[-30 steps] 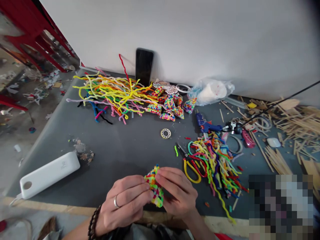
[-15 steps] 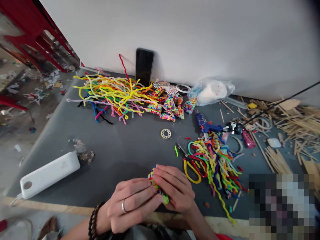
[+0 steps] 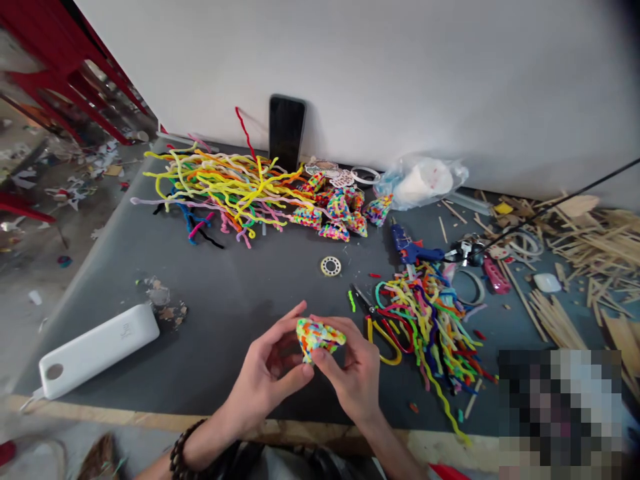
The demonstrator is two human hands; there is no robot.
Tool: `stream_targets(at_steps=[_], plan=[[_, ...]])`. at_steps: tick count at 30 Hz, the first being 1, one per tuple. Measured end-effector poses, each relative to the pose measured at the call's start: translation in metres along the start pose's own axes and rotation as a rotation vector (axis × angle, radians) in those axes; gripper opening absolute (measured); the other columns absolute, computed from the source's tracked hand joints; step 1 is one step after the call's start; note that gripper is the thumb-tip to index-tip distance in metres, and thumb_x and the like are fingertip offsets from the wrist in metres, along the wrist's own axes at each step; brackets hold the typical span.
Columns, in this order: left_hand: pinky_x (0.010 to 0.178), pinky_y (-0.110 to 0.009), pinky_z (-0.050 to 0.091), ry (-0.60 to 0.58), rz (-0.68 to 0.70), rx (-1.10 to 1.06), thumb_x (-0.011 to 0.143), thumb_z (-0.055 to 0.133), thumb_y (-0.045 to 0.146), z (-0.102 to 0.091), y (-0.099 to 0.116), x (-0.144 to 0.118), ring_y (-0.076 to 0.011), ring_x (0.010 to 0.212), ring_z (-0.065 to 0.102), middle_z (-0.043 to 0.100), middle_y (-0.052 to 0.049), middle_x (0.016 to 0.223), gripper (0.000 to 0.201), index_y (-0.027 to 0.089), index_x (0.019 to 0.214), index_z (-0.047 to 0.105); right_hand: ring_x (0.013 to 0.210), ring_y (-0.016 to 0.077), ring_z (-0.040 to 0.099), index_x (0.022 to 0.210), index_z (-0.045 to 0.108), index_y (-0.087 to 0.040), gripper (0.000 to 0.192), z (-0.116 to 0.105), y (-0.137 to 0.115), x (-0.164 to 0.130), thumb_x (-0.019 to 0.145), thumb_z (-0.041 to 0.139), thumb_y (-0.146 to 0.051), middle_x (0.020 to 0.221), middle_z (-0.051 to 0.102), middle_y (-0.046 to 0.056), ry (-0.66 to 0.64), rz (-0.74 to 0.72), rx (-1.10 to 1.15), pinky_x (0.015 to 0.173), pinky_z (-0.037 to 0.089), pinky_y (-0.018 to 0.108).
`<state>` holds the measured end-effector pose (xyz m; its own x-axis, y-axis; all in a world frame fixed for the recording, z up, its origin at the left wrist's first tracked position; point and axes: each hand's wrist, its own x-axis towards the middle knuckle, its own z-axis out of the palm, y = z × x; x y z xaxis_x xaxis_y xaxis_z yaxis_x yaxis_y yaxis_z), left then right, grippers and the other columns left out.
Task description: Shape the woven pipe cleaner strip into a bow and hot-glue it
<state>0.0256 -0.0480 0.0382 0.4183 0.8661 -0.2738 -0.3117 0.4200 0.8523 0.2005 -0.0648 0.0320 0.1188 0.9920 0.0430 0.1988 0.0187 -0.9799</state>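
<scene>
A small woven triangular piece of multicoloured pipe cleaners (image 3: 316, 337) is held up between my two hands over the near part of the table. My right hand (image 3: 361, 370) grips its right side, thumb on the near face and fingers behind. My left hand (image 3: 267, 367) curls around the left side, its thumb close to the lower edge and its fingertips partly hidden behind. Right of my hands lie scissors (image 3: 390, 333) with red and yellow handles, beside a heap of cut pipe cleaners (image 3: 435, 327). Similar woven pieces (image 3: 336, 205) are grouped at the back.
Long pipe cleaners (image 3: 220, 180) are piled at the back left, before a phone (image 3: 287, 132) leaning on the wall. A white power bank (image 3: 100, 350) lies at left. A blue glue gun (image 3: 413, 248), keys (image 3: 466, 251) and wooden sticks (image 3: 555, 320) occupy the right; a small ring (image 3: 331, 267) lies mid-table.
My hands have turned the woven piece so a broad face shows. My left hand has rolled over, its thumb now near the lower edge and its fingers more apart.
</scene>
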Motion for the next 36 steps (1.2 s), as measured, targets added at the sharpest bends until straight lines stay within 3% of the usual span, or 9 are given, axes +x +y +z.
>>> stream_targets(at_steps=[5,11,17,24,30,36], plan=[[0.098,-0.032,0.061,0.035,0.022,0.094,0.087,0.082,0.021,-0.003,0.002,-0.002,-0.0229,0.111,0.074,0.075,-0.011,0.127,0.044,0.02,0.128,0.067,0.106,0.0237,0.069,0.122,0.076,-0.031,0.032,0.001,0.002,0.002,0.09,0.077,-0.033,0.112,0.077,0.005,-0.01,-0.084,0.017,0.092,0.059,0.038],[0.096,-0.029,0.06,0.095,0.013,0.163,0.083,0.084,0.022,0.002,0.002,-0.001,-0.022,0.106,0.076,0.079,-0.01,0.118,0.038,0.017,0.118,0.069,0.103,0.0223,0.074,0.12,0.077,-0.033,0.032,0.0,-0.001,0.0,0.088,0.079,-0.026,0.115,0.077,0.005,-0.013,-0.049,0.066,0.087,0.063,0.034],[0.096,-0.026,0.059,0.107,0.021,0.147,0.082,0.085,0.021,0.002,0.001,-0.001,-0.0201,0.107,0.076,0.079,-0.008,0.118,0.036,0.019,0.115,0.071,0.104,0.0227,0.075,0.121,0.077,-0.033,0.034,-0.001,-0.002,-0.002,0.089,0.077,-0.023,0.116,0.077,0.004,-0.023,-0.06,0.028,0.088,0.064,0.035],[0.1,-0.032,0.06,0.119,0.061,0.175,0.081,0.085,0.02,0.0,-0.004,0.0,-0.0235,0.109,0.076,0.078,-0.011,0.121,0.038,0.017,0.116,0.071,0.105,0.023,0.075,0.13,0.069,-0.03,0.046,-0.005,-0.009,0.001,0.086,0.076,-0.018,0.119,0.077,0.004,-0.08,-0.092,-0.005,0.092,0.063,0.038],[0.1,-0.036,0.061,0.154,0.111,0.231,0.082,0.084,0.023,0.002,-0.002,-0.002,-0.0261,0.111,0.075,0.078,-0.013,0.121,0.033,0.016,0.113,0.073,0.091,0.0213,0.077,0.121,0.074,-0.03,0.037,-0.006,-0.014,0.002,0.086,0.076,-0.017,0.107,0.079,0.003,-0.047,-0.17,-0.063,0.082,0.066,0.035],[0.103,-0.042,0.06,0.006,0.067,0.179,0.088,0.082,0.03,-0.004,0.007,0.002,-0.0297,0.121,0.071,0.072,-0.015,0.135,0.055,0.021,0.138,0.064,0.103,0.0242,0.077,0.127,0.071,-0.03,0.043,-0.011,-0.007,0.004,0.086,0.082,-0.025,0.119,0.078,0.006,-0.063,-0.042,-0.022,0.089,0.065,0.036]])
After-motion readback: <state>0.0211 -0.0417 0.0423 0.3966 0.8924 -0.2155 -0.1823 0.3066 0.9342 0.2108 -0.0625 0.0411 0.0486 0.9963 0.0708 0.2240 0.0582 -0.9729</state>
